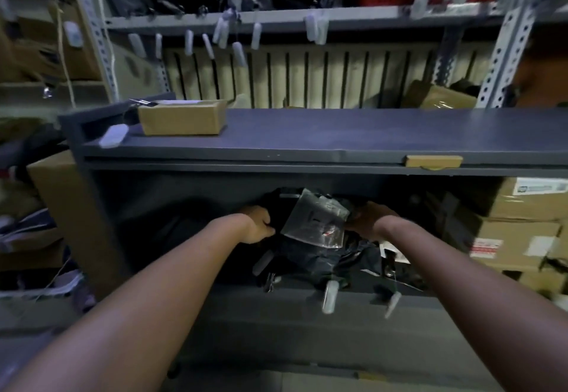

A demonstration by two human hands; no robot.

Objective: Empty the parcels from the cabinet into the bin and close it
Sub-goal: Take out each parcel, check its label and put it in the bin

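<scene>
Head view: left hand (257,225) and right hand (367,219) clamped on crumpled black parcels (310,256), clear pouch (313,222) atop.

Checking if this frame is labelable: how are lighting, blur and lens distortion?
Head view: the cabinet interior is deep in shadow, so the black parcels merge; only the clear bag catches light; the right hand is dimmer than the left hand; hanging tags are blurred; shelf edges bow.

The dark grey cabinet (307,136) looks like matt painted metal. Inside, black parcels (310,256) are glossy crinkled plastic; one clear glossy plastic pouch (313,222) lies on top. At its top's left corner sits a matt brown cardboard box (181,118).
</scene>
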